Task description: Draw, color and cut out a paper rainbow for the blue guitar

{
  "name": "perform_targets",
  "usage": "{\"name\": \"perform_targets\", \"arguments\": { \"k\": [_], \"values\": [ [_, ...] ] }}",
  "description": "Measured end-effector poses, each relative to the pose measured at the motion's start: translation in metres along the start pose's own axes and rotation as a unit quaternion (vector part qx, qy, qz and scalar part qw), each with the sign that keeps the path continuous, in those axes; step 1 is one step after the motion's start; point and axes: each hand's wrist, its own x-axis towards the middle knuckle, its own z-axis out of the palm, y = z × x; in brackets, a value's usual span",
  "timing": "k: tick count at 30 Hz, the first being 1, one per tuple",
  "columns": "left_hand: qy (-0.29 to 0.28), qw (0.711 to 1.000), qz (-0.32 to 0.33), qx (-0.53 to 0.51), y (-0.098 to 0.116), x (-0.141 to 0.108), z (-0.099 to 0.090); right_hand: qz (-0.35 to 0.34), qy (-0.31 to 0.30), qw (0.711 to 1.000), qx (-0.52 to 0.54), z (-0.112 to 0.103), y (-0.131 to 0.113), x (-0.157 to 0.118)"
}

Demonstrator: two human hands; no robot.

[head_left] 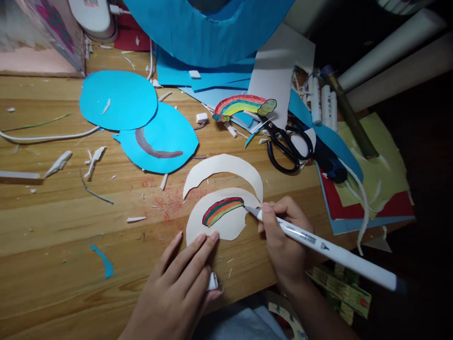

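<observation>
My right hand (286,236) is closed around a white marker (329,250), whose tip touches the right end of a small striped rainbow (222,211) drawn on a cream paper piece (198,208). The fingertips of my left hand (186,278) press on the lower edge of that paper, and a white cap (212,282) shows under the same hand, beside the index finger. Just above lies an arc-shaped cream paper strip (226,165). A cut-out rainbow with cloud shapes (244,105) rests farther back.
Black-handled scissors (283,144) lie at the back right, near white markers (323,104) and a green tube (350,113). Two blue paper ovals (118,100) overlap at the left. Paper scraps dot the wooden table (71,283); a big blue ring (212,40) is at the back.
</observation>
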Motion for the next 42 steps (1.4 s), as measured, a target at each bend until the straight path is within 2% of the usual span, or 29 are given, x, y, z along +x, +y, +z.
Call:
{"name": "perform_targets", "arguments": {
  "k": [2, 4, 7, 9, 11, 16, 22, 30, 34, 39, 42],
  "values": [
    [-0.005, 1.0, -0.002, -0.006, 0.001, -0.001, 0.001, -0.001, 0.012, 0.999, 0.046, -0.001, -0.001, -0.001],
    [0.0, 1.0, -0.014, -0.024, 0.001, -0.002, 0.003, -0.017, -0.005, 0.992, 0.125, -0.001, -0.004, -0.003],
    [0.009, 0.999, -0.024, -0.04, 0.002, -0.004, 0.005, -0.027, -0.122, 0.974, 0.19, 0.004, -0.013, -0.007],
    [0.001, 0.999, -0.021, -0.031, 0.002, -0.006, 0.005, -0.021, -0.197, 0.966, 0.163, 0.009, -0.018, -0.009],
    [-0.006, 1.0, -0.016, -0.019, 0.003, -0.006, 0.004, -0.026, -0.227, 0.967, 0.111, 0.014, -0.021, -0.011],
    [0.008, 0.999, -0.031, -0.036, 0.004, -0.008, 0.004, -0.052, -0.215, 0.975, 0.018, 0.02, -0.02, -0.011],
    [0.034, 0.998, -0.041, -0.04, 0.005, -0.014, 0.003, -0.085, -0.2, 0.976, 0.004, 0.023, -0.022, -0.012],
    [0.039, 0.998, -0.036, -0.033, 0.003, -0.014, -0.002, -0.12, -0.192, 0.974, 0.002, 0.028, -0.028, -0.01],
    [0.047, 0.997, -0.034, -0.046, 0.002, -0.021, -0.005, -0.142, -0.201, 0.969, -0.013, 0.029, -0.032, -0.008],
    [0.053, 0.997, -0.033, -0.04, -0.003, -0.026, -0.009, -0.133, -0.224, 0.965, 0.008, 0.029, -0.035, -0.007],
    [0.048, 0.998, -0.031, -0.038, -0.004, -0.026, -0.009, -0.156, -0.231, 0.96, -0.008, 0.029, -0.036, -0.005]
  ]
}}
